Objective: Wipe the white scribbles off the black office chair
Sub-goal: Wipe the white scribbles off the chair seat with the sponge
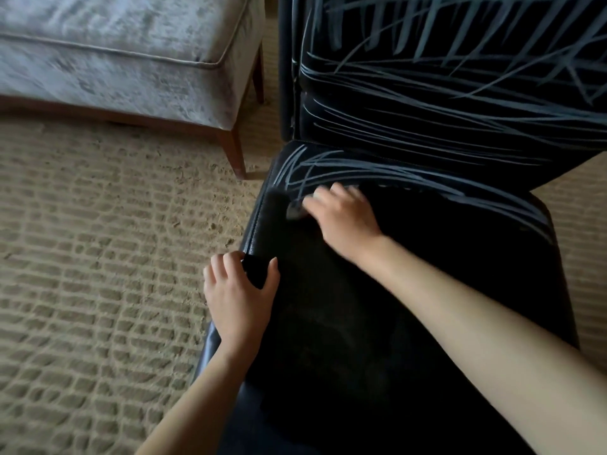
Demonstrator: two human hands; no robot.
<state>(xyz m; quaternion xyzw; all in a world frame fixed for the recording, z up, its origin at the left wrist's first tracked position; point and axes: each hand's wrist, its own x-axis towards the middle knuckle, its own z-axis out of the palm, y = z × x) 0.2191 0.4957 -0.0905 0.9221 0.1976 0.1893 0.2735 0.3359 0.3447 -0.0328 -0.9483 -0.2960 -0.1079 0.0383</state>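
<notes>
Gripping seat edge [254, 231], left hand [238, 297]; right hand [345, 218] near scribbles [410, 178]

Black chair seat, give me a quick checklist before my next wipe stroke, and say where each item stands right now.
1. Left hand bracing the seat's left edge: ok.
2. Right hand at the scribbles' near edge on the seat: ok.
3. Wiper under the right hand: cannot tell; only a blurred pale bit shows.
4. Front of seat free of marks: ok.
5. Rear of seat clean: not ok, white scribbles remain.
6. Backrest clean: not ok, heavily marked.
</notes>
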